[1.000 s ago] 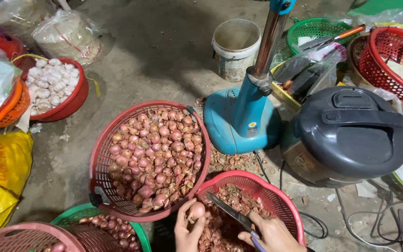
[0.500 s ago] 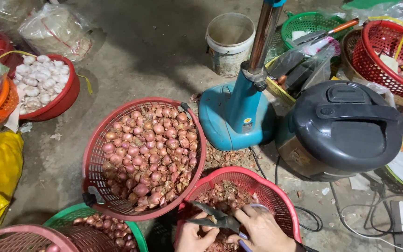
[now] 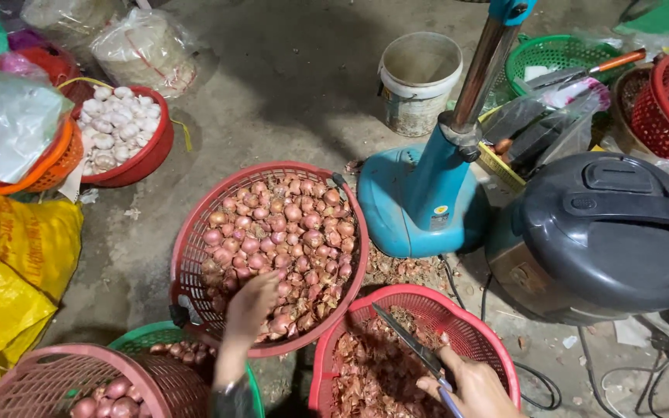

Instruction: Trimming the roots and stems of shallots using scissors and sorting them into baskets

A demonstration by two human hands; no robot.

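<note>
My left hand (image 3: 251, 303) reaches into the big red basket (image 3: 187, 267) full of shallots (image 3: 280, 236), fingers down among them near its front edge; whether it grips one is hidden. My right hand (image 3: 470, 383) is closed around a knife (image 3: 408, 340) whose blade points up and left over the smaller red basket (image 3: 497, 352) that holds shallot peelings (image 3: 373, 368).
A blue fan base with a metal pole (image 3: 423, 193) and a dark cooker (image 3: 602, 232) stand to the right. A white bucket (image 3: 418, 81), a red bowl of garlic (image 3: 114, 131), yellow bags (image 3: 17, 263), green and pink baskets (image 3: 63, 379) and cables (image 3: 652, 364) surround me.
My left hand left the peelings basket, where it met the knife, and moved left into the big basket of shallots. The right hand still holds the knife.
</note>
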